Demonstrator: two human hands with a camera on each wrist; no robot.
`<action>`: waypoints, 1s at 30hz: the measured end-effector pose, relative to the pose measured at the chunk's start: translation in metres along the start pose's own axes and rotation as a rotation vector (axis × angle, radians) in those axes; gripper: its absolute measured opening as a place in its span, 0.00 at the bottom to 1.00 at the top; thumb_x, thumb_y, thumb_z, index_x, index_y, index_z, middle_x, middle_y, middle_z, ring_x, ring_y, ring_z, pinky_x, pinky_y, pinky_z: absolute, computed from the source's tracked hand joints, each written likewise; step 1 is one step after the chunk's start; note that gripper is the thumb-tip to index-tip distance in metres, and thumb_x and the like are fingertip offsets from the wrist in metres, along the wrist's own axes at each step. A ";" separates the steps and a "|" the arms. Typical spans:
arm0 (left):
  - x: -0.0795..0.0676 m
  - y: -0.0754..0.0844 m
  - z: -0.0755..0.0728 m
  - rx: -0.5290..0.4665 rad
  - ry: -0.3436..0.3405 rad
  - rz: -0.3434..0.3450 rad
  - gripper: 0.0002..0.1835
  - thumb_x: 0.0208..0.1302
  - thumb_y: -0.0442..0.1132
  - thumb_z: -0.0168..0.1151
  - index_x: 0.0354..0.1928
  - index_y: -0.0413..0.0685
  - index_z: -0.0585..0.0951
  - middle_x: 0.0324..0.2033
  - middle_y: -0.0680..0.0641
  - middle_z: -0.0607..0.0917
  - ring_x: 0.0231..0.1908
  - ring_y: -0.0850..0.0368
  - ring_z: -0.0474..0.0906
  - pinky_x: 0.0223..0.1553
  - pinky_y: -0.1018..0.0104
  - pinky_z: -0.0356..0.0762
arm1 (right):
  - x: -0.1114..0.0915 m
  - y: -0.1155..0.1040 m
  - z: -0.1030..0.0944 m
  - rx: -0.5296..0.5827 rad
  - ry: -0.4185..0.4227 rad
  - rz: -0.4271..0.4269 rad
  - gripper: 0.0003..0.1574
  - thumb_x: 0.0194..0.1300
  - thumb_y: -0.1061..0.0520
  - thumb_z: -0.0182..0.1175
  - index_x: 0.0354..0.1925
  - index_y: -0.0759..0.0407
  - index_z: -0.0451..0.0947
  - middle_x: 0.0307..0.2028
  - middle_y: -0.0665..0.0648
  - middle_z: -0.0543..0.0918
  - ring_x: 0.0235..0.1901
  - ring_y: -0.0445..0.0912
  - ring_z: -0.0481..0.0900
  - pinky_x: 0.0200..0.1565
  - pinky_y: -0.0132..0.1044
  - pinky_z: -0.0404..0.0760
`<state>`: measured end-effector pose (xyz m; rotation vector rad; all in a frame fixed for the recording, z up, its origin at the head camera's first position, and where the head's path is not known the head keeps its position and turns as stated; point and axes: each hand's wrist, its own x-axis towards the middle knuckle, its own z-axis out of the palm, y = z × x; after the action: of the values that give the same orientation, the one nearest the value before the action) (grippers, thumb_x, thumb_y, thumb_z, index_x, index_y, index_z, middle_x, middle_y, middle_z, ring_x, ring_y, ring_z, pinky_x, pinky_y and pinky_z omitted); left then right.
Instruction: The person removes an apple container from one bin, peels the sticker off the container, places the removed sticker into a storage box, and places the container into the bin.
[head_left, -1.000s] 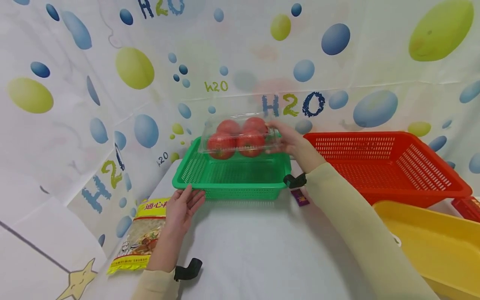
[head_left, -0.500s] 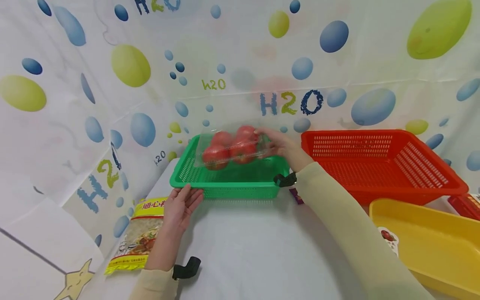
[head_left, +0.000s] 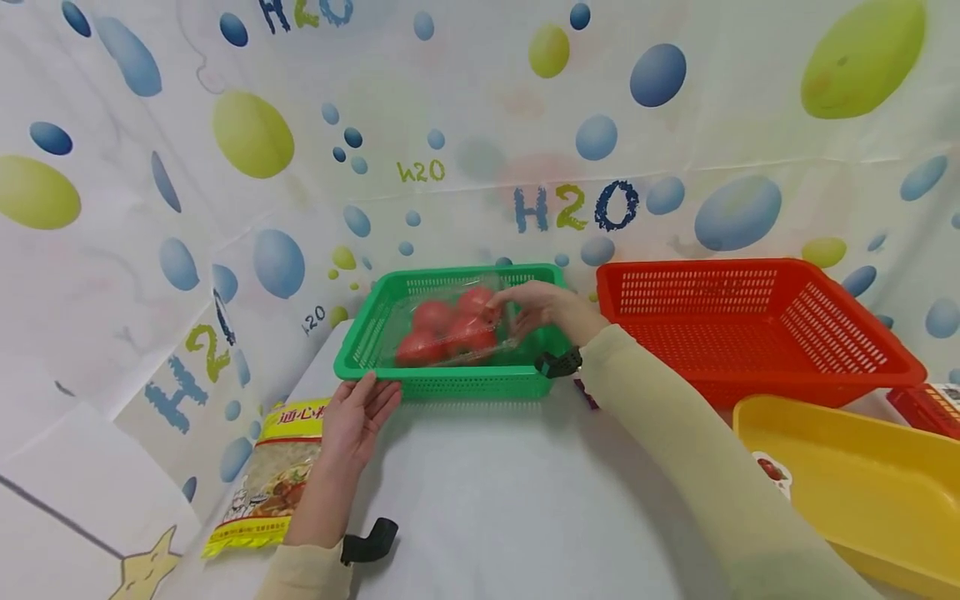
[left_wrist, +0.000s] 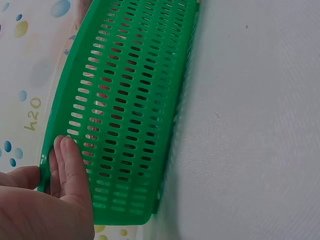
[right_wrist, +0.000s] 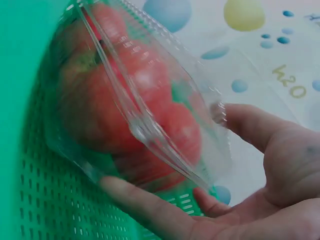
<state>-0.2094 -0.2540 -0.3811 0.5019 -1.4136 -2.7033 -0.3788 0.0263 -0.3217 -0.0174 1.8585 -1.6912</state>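
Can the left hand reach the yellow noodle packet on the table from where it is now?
Probably yes. The left hand rests with straight fingers against the near wall of the green basket and holds nothing. The noodle packet lies flat on the table just beside that wrist, with nothing between them.

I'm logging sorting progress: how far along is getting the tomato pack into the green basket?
Nearly done. The clear tomato pack is already down inside the green basket, tilted rather than flat. In hand: the right hand grips its right end, while the left hand rests straight fingers on the basket's near wall. Left: letting go. The noodle bag lies outside; the red basket looks empty.
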 end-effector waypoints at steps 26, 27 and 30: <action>-0.001 0.000 -0.001 -0.009 -0.010 0.010 0.15 0.78 0.43 0.53 0.60 0.47 0.68 0.39 0.48 0.90 0.42 0.55 0.88 0.50 0.61 0.82 | -0.007 -0.001 0.010 -0.355 -0.064 0.013 0.31 0.75 0.55 0.58 0.69 0.69 0.65 0.56 0.77 0.76 0.53 0.64 0.81 0.47 0.50 0.85; -0.001 0.001 -0.001 -0.008 -0.015 0.008 0.14 0.78 0.43 0.53 0.60 0.47 0.68 0.39 0.48 0.90 0.42 0.55 0.88 0.50 0.61 0.82 | -0.008 -0.001 0.010 -0.359 -0.065 0.016 0.33 0.76 0.55 0.57 0.70 0.68 0.63 0.56 0.78 0.75 0.54 0.64 0.81 0.48 0.50 0.85; -0.001 0.000 -0.001 -0.012 -0.023 0.002 0.13 0.78 0.43 0.52 0.58 0.48 0.69 0.38 0.48 0.90 0.42 0.55 0.88 0.50 0.60 0.81 | -0.011 -0.004 0.009 -0.360 -0.064 0.012 0.39 0.76 0.53 0.57 0.75 0.66 0.55 0.60 0.79 0.72 0.56 0.66 0.79 0.50 0.53 0.83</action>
<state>-0.2080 -0.2551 -0.3812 0.4695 -1.4020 -2.7232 -0.3668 0.0218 -0.3136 -0.2045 2.0838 -1.3120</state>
